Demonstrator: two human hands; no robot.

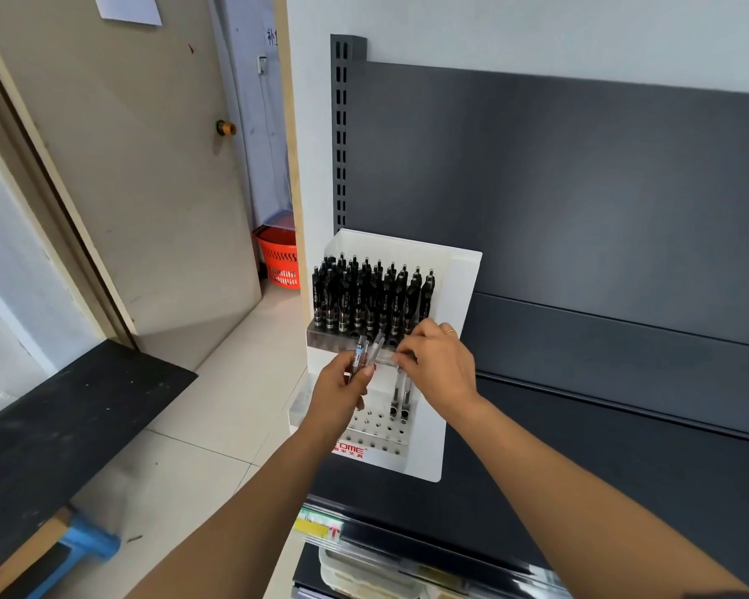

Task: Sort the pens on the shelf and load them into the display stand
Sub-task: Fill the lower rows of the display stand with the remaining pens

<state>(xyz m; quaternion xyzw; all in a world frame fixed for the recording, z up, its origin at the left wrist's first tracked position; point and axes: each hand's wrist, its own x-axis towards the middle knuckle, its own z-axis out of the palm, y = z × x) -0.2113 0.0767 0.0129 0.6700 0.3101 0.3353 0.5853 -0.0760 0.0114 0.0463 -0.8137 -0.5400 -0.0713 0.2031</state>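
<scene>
Stock work in a stationery corner. At far left, an orange basket (pixel 280 261) sits on the floor beyond a door. The white display stand (pixel 463 287) stands at the left end of the shelving. Its far, upper tier is packed with black pens (pixel 364 296) (row on row, no gap apparent).

Just in front of that tier, the left hand (pixel 342 391) grips a small bundle of clear pens (pixel 366 352). Its fingers and thumb are wrapped round the barrels, and the pens' ends poke up and away. Below it, the near, lower tier (pixel 377 425) shows mostly unfilled holes.

To the right, the right hand (pixel 437 365), a ring on one finger, has its fingertips drawn together on the top of a clear pen (pixel 395 389). That pen stands in a lower-tier hole, just beside a second seated pen (pixel 406 399). The pinch looks light, and blur softens the contact. Further right, the dark grey shelf (pixel 580 188) runs out of frame.

By this view, the black pens look finished and the clear ones barely begun. Two are in the stand, a handful is in hand, and most of the lower holes are left to fill. Whether more pens wait elsewhere cannot be told.
</scene>
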